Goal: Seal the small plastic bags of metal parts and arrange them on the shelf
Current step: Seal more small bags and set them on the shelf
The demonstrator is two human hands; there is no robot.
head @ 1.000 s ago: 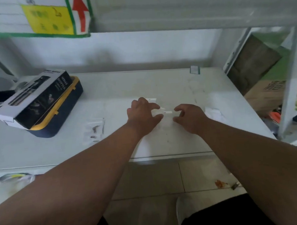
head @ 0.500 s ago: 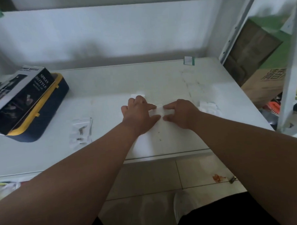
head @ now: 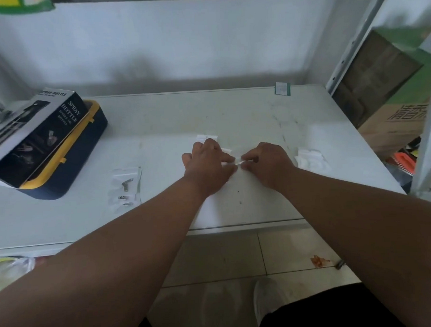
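**Both hands pinch a small bag's top edge at mid-shelf**

The left hand (head: 207, 167) and the right hand (head: 267, 164) meet at the middle of the white shelf (head: 173, 115), fingers curled down and closed onto a small clear plastic bag (head: 237, 161), of which only a thin pale strip shows between the fingertips. Thumb and forefinger on each side appear to squeeze that strip, so the grip is nearly closed, with only the film between the digits. What is inside this bag is hidden by the hands.

Just beyond the left hand's knuckles lies another small white-topped bag (head: 206, 137), flat on the shelf. To the right, near the right wrist, sits a crumpled pale heap of bags (head: 310, 156); whether those are sealed cannot be told. Well to the left lie clear bags with metal parts (head: 125, 188) showing through them, flat and side by side.

As a judgement, the task is midway: sealing is under way on the pinched bag, some bags look laid out, and the heap on the right may yet need work.

At far left a spray bottle box (head: 32, 131) rests on a navy and yellow case (head: 85, 149).
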